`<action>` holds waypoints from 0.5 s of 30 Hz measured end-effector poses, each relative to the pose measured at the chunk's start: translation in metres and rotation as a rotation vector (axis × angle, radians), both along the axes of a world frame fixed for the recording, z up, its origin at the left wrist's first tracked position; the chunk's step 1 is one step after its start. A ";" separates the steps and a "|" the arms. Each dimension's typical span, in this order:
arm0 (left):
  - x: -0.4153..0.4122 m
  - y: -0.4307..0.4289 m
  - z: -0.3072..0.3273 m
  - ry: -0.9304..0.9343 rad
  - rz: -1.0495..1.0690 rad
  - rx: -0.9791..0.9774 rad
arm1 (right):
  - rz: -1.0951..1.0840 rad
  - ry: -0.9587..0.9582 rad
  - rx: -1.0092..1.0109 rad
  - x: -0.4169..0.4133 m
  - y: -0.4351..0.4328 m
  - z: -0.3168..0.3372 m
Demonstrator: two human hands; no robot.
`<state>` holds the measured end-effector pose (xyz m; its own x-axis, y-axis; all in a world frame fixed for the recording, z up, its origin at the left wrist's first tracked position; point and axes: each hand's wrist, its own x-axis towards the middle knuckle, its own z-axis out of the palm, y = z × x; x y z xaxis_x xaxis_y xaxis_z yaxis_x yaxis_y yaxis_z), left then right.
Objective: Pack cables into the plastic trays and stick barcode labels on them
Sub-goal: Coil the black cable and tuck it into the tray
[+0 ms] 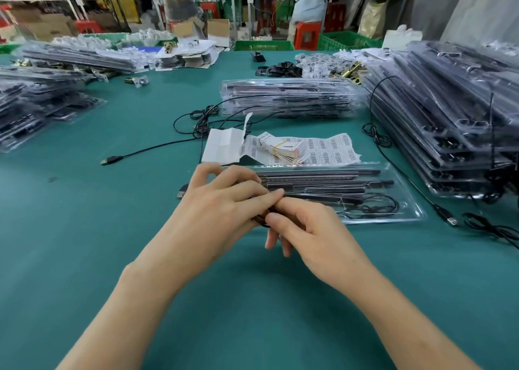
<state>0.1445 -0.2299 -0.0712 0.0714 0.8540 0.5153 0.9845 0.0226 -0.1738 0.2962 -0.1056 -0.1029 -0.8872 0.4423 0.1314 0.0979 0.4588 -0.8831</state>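
A clear plastic tray [404, 201] lies in front of me with black strips and a looped black cable in its slots. My left hand [222, 201] and my right hand [303, 226] meet at the tray's near left corner. Both pinch a small coil of black cable [261, 220] between their fingertips, and most of the coil is hidden by the fingers. A USB plug [182, 192] pokes out to the left of my left hand. Sheets of barcode labels [328, 149] and a banded bundle of cards [283, 150] lie just behind the tray.
Tall stacks of filled trays [455, 122] stand on the right, a lower stack [289, 97] at centre back, and more [33, 111] on the left. Loose black USB cables [196, 122] trail over the green table [84, 229]. People stand at shelves beyond.
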 end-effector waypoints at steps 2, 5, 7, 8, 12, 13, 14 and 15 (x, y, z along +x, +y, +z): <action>-0.004 -0.003 0.002 0.023 0.010 -0.047 | 0.004 -0.013 0.030 0.001 0.003 -0.001; -0.011 -0.005 0.001 0.000 0.009 -0.125 | 0.011 -0.050 0.105 0.004 0.006 -0.003; -0.015 -0.007 0.000 -0.041 -0.006 -0.135 | 0.025 -0.070 0.142 0.005 0.006 -0.004; -0.017 -0.008 -0.001 -0.052 -0.011 -0.136 | 0.034 -0.080 0.170 0.005 0.006 -0.004; -0.020 -0.010 -0.003 -0.116 -0.049 -0.112 | 0.048 -0.100 0.261 0.004 0.008 -0.002; -0.019 -0.009 -0.004 -0.127 -0.056 -0.106 | 0.050 -0.097 0.282 0.005 0.009 -0.001; -0.019 -0.009 -0.004 -0.136 -0.061 -0.102 | 0.055 -0.095 0.299 0.005 0.010 -0.001; -0.018 -0.008 -0.003 -0.146 -0.065 -0.100 | 0.060 -0.092 0.308 0.005 0.010 0.000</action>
